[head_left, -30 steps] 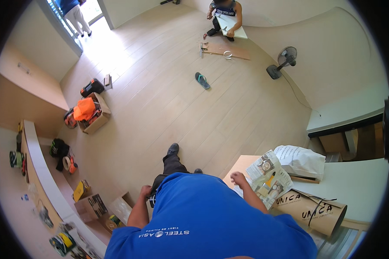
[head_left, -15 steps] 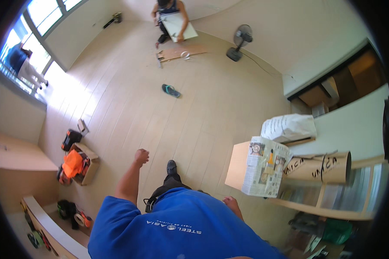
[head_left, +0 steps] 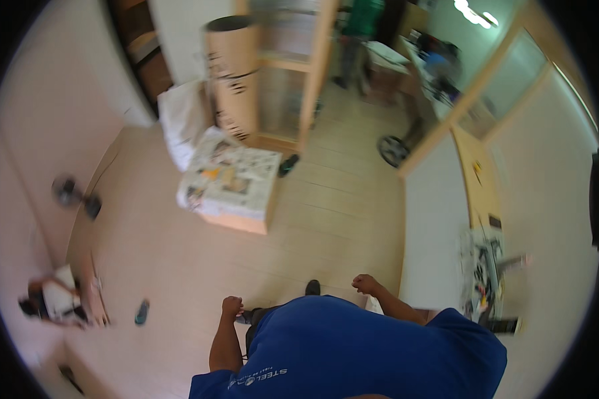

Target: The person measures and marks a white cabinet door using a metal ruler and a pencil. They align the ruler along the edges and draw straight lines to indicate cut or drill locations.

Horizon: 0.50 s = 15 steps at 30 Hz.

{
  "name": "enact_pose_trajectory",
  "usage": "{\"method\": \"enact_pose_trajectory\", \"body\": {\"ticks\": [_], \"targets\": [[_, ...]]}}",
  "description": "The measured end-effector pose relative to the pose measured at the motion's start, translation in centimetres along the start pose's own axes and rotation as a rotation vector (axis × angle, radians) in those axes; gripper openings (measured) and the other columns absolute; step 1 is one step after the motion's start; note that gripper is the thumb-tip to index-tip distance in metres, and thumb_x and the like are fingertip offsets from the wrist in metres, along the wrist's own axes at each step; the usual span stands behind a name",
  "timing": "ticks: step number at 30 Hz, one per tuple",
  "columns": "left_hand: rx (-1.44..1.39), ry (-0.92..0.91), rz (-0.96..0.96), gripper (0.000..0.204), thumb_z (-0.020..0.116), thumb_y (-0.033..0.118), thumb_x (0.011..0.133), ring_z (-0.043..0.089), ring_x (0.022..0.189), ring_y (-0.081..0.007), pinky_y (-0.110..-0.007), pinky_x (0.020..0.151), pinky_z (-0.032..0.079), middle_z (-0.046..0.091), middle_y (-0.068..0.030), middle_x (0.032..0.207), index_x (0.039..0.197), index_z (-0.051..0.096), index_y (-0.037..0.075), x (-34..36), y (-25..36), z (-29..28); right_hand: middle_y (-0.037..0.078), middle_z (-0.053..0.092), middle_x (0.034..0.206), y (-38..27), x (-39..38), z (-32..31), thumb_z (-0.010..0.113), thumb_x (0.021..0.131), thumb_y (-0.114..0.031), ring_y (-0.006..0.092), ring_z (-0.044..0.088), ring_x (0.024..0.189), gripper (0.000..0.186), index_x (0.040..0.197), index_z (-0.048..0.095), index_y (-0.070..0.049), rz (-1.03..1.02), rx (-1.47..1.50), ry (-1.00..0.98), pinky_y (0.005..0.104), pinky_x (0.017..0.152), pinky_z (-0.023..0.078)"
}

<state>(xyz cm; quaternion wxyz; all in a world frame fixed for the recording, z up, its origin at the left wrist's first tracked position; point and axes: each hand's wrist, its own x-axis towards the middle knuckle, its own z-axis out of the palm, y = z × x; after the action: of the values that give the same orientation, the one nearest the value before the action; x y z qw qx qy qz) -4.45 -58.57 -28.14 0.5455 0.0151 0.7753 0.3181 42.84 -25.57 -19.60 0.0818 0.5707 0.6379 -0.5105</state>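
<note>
Both our hands hang curled, apparently holding nothing: left hand nearer the box ahead, right hand off the box's near right corner. Newspaper covers the box's top.

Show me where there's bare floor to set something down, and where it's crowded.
Bare floor runs between the newspaper-topped box and the pale partition; another patch lies between that box and the slipper at lower left. It's crowded on the near end of the right ledge, where tools pile up, and behind the box, where a white bag and brown roll stand.
</note>
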Motion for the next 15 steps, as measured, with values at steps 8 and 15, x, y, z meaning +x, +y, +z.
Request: {"method": "enact_pose_trajectory", "body": {"ticks": [8,15], "targets": [[0.216,-0.124,0.150,0.032,0.064,0.026,0.097,0.071,0.071,-0.0239,-0.037,0.063,0.057,0.072,-0.0130,0.094,0.118,0.063,0.001,0.1,13.7,11.5,0.007,0.071,0.081,16.7,-0.5,-2.9,0.071,0.092,-0.026,0.0197,0.071,0.070,0.024,0.102,0.073,-0.004,0.024,0.116,0.064,0.0345,0.059,0.055],[0.476,-0.147,-0.062,0.036,0.059,0.029,0.100,0.072,0.083,-0.0313,-0.045,0.071,0.058,0.072,-0.0192,0.109,0.122,0.061,0.001,2.7,19.9,14.0,0.012,0.071,0.084,13.3,0.4,-1.2,0.075,0.083,-0.023,0.0296,0.071,0.080,0.022,0.093,0.071,-0.005,0.241,0.469,0.045,0.0403,0.070,0.059]]}}
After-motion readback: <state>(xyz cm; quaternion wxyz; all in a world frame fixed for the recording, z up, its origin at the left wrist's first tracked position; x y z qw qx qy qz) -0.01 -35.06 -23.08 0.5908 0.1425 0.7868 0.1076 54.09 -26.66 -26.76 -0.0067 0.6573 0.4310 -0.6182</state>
